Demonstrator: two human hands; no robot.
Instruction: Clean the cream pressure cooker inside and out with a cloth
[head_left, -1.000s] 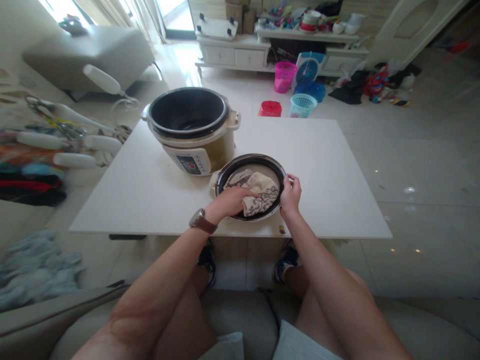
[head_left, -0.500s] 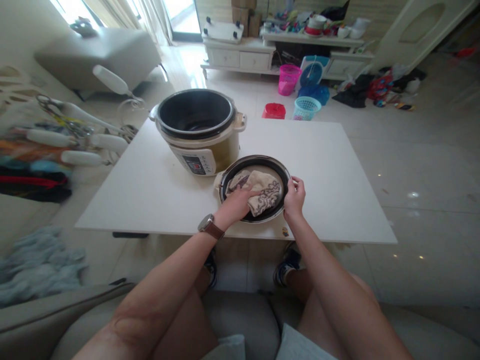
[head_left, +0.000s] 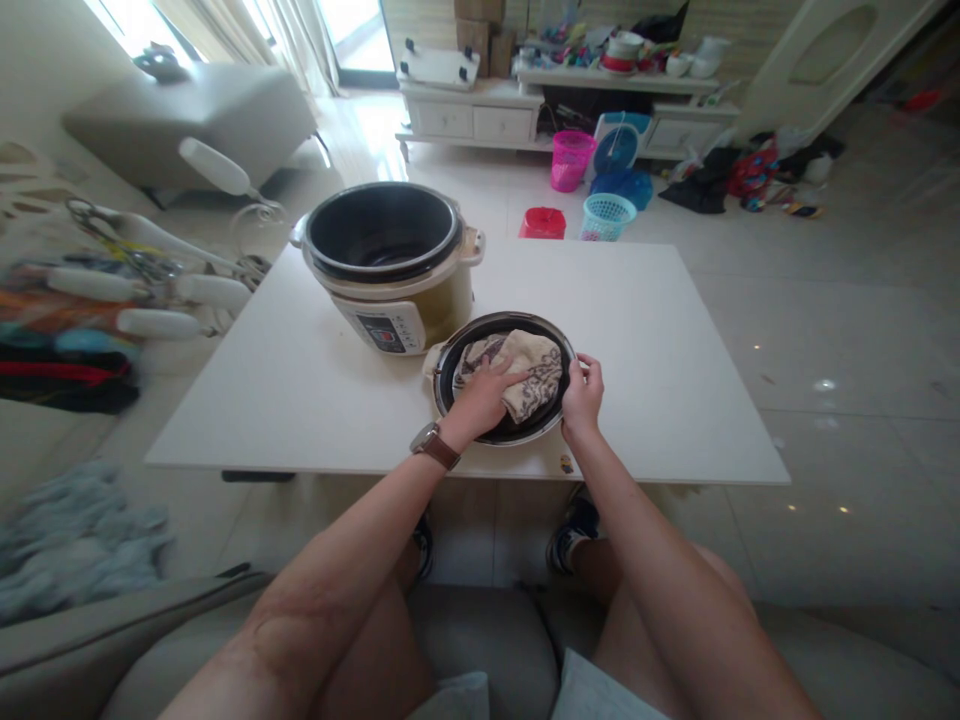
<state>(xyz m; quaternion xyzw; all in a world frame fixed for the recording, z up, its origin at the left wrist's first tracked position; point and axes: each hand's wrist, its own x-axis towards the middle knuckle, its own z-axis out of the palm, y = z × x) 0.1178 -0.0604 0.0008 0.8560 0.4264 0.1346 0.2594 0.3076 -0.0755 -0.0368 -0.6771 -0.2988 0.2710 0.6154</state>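
On the white rectangular table, the rounded white-and-olive cooker stood at the far left, and the round black-and-metal lid was nearer you, to its right. Your left hand was on the beige patterned cloth inside the lid, your right hand at its right rim. Beyond, the pink plastic basket stood behind and left of the light-blue plastic basket.

Both arms reach forward over the seated person's knees, the left hand palm down with fingers spread, the right hand tightly curled.
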